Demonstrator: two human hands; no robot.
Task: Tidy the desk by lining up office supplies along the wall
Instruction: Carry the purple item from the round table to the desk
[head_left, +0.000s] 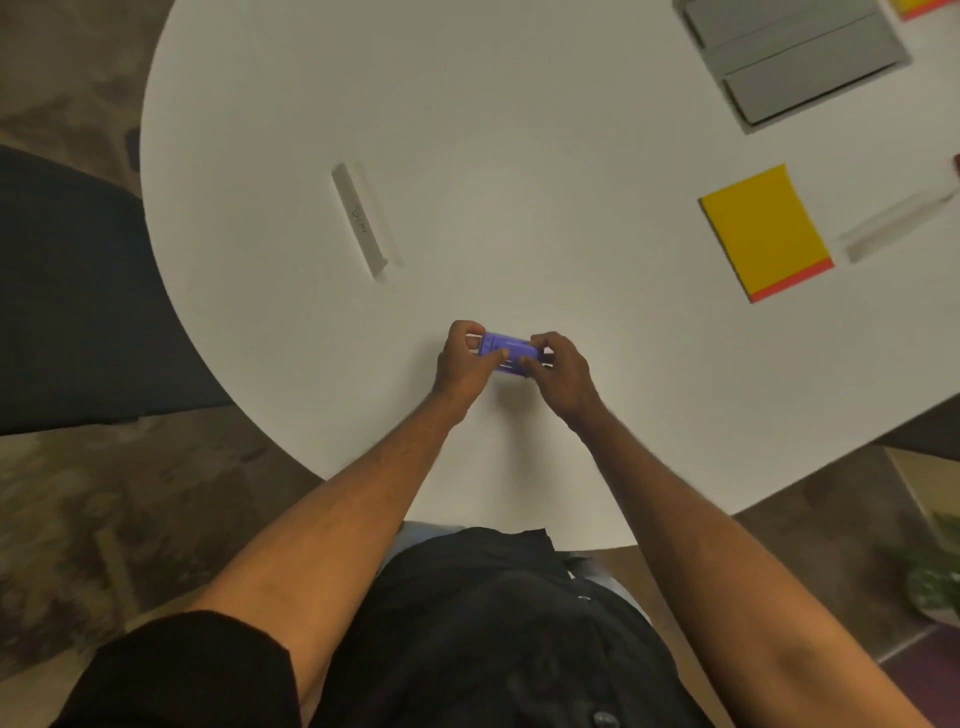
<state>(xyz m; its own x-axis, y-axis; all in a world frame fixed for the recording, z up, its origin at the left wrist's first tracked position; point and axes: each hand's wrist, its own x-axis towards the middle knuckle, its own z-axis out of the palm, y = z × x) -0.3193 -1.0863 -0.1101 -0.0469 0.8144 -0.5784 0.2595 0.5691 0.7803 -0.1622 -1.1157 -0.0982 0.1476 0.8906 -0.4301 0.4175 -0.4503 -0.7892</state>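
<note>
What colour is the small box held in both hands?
The small box is purple-blue, seen in the head view.

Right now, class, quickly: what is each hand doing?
Left hand: fingers curled round one end of the small purple object.
Right hand: fingers curled round its other end, just above the white table.

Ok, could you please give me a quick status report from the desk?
Both hands, left and right, grip the purple box. Box low over table. Nothing in the way.
</note>
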